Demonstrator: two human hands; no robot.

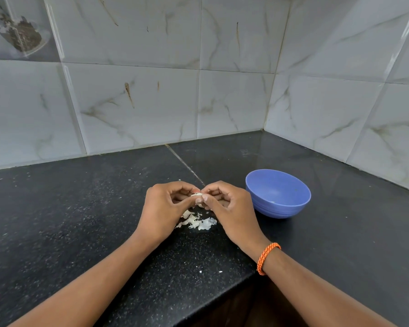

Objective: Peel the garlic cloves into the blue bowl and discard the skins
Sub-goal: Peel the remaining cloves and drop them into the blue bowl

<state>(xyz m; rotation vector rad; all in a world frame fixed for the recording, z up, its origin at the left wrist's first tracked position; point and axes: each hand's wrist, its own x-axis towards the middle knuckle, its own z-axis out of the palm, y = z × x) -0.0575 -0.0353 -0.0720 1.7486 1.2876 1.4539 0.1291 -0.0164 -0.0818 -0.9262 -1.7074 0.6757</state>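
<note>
Pale garlic clove (pixel 197 195) pinched above loose skins (pixel 198 221), blue bowl (pixel 278 194) upright just beside, seemingly near-empty

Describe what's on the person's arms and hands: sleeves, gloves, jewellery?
Both forearms are bare, no sleeves in view, no gloves. The left hand shows nothing worn. The right hand has an orange braided cord bracelet looped around its wrist. No rings or watch visible.

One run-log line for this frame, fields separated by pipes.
phase: peeling | left hand and right hand: both pinching garlic clove | skins: piled on counter | blue bowl: right of hands, nearly empty
</note>
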